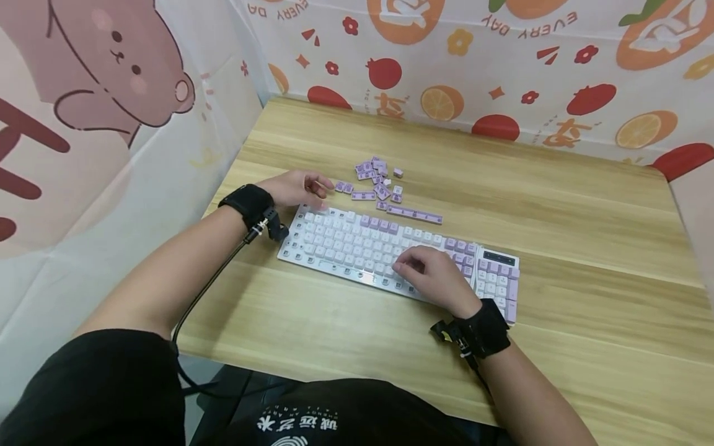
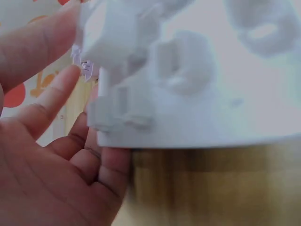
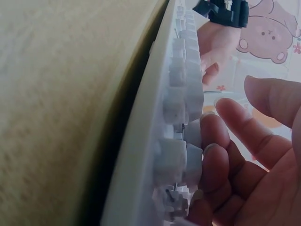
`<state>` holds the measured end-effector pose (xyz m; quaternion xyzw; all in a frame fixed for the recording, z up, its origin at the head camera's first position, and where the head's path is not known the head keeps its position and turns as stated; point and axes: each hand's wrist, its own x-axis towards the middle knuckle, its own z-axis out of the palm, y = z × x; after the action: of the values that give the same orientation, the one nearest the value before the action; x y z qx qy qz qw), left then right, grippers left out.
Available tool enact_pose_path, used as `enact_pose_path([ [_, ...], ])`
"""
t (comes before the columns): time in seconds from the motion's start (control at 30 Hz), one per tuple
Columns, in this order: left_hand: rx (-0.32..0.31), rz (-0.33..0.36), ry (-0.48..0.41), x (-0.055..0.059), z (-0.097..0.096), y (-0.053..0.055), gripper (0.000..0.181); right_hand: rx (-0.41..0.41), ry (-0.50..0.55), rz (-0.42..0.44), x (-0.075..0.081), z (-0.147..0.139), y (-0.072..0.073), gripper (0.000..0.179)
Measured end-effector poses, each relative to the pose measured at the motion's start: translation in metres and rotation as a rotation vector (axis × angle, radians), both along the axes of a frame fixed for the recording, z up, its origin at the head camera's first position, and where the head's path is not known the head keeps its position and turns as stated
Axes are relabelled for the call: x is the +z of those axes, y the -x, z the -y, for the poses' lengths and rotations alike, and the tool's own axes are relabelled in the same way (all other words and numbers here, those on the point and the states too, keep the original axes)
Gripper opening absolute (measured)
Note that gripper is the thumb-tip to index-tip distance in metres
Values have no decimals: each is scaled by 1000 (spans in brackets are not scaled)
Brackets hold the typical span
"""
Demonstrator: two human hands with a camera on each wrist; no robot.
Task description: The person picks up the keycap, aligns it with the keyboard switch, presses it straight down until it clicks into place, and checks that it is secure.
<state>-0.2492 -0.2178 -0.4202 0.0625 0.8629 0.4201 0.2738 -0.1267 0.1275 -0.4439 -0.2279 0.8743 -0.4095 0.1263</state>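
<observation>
A white and purple keyboard (image 1: pixel 334 269) lies on the wooden table, with bare switches along its left and front edges. My left hand (image 1: pixel 292 188) is at its far left corner. In the left wrist view the thumb (image 2: pixel 42 44) touches a white block-like key part (image 2: pixel 115 35), while the index fingertip stays apart from it. My right hand (image 1: pixel 435 279) rests over the front middle of the keyboard, fingers loosely curled. Fingertips (image 3: pixel 215 162) lie against white keycaps (image 3: pixel 194 162) in the right wrist view, and the thumb stands away from them.
Behind the keyboard lies a loose cluster of purple keycaps (image 1: pixel 365 170), with a few white ones. A long purple spacebar (image 1: pixel 414 215) lies close to the keyboard's far edge. Printed cloths (image 1: pixel 413 68) hang behind and left of the table (image 1: pixel 591 248). A black cable (image 1: pixel 209 282) runs along the left arm.
</observation>
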Motion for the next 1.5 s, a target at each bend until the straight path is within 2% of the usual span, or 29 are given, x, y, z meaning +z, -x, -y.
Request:
enact_pose_path([
  [0.13,-51,-15,62,8,3,3,48,3,10,-10,5,4,-1,14],
  [0.27,-49,-47,49,9,8,-1,44,6,3,-30,8,8,-1,13],
  [0.37,-27,-74,13,4,12,-6,40,26,-19,-33,9,10,-1,15],
  [0.6,-16,-103,-92,-19,22,-22,34,107,-118,21,20,11,6,18],
  [0.73,13,-97,-116,-24,24,-26,33,127,-174,14,34,12,20,14],
  [0.9,-9,-89,-81,-21,17,-20,34,96,-261,-33,49,9,52,17],
  [1.03,-28,-85,-62,-19,12,-16,34,73,-359,-56,51,3,81,24],
  [1.17,-29,-70,-57,-19,11,-16,34,52,-439,-28,47,-1,103,24],
  [1.3,-37,-64,-52,-18,11,-17,34,82,-500,-10,42,-4,116,25],
  [1.5,-52,-80,-46,-15,13,-19,35,147,-566,37,39,-2,120,25],
])
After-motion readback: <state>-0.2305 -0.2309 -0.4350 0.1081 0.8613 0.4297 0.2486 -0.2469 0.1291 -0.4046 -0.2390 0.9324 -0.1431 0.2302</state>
